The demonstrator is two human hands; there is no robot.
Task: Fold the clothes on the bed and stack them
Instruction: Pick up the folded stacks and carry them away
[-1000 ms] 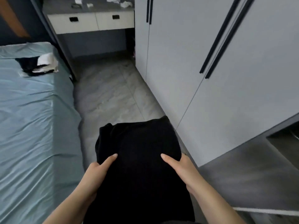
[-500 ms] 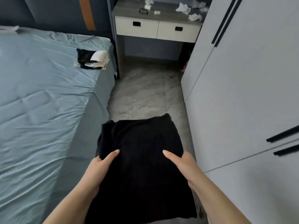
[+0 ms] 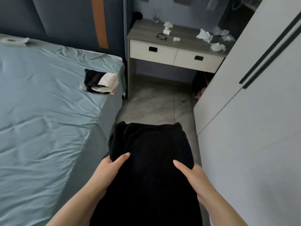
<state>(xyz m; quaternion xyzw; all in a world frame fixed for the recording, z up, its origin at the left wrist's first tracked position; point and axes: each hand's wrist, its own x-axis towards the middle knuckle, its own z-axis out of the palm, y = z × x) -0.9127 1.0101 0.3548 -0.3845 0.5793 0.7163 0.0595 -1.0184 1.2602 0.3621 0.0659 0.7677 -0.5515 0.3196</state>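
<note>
**Item 1, the grip.** Left hand (image 3: 112,167) and right hand (image 3: 189,175) take opposite sides of the black garment (image 3: 151,152). Each thumb lies flat on the top face. The other fingers are hidden under the cloth, presumably curled beneath it. Both hands are closed on the garment and carry nothing else.

**Item 2, the load.** The black garment is a thick folded bundle held level. It spans the grip from side to side and runs on past the thumbs. It hangs above the floor (image 3: 156,108), not on the bed.

**Item 3, left of the grip.** Bed (image 3: 48,128), with a blue sheet, lightly creased.

**Item 4, ahead and left of the grip.** Stack of folded clothes (image 3: 100,82), black and white, lying near the bed's far corner, well apart from the load.

**Item 5, right of the grip.** Wardrobe (image 3: 244,128), with pale doors.

**Item 6, farthest ahead.** Worktop (image 3: 184,32) over two drawers, bearing crumpled tissues (image 3: 205,35).

**Step in hand (judged).** Folding of this piece looks done, and it is being carried to the stack.

**Next move (judged).** Take the load forward and left over the bed, keeping it level so the folds hold. Set it squarely on the stack, then slide the fingers out.
</note>
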